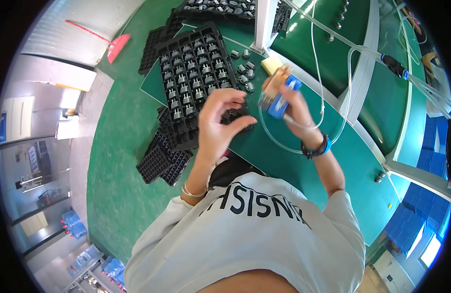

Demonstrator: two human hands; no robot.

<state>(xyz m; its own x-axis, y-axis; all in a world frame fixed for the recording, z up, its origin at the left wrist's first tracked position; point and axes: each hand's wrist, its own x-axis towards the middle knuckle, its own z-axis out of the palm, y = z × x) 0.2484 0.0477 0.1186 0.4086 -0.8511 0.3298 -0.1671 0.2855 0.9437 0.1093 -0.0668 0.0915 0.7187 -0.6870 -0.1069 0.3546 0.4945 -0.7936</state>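
Note:
My left hand [221, 117] is raised over the near right corner of a black tray [186, 141]. Its fingers curl with a wide gap to the thumb, and nothing shows between them. In the tray's pockets stand several small grey parts with metal prongs [198, 94]. On the right, my right hand [299, 110] closes round a blue block-shaped tool [278, 106] with a copper-coloured end [278, 80] and a clear tube attached; motion blurs it. Several loose metal parts [242, 69] lie on the green table between tray and tool. A pale yellow block [271, 65] sits just behind the tool.
More black trays [154, 163] are stacked low at the tray's left. A filled tray [220, 9] lies at the back. A white post [265, 24] rises behind the table [328, 180]. Clear tubes [350, 73] loop down at the right. A red dustpan [119, 47] is on the floor.

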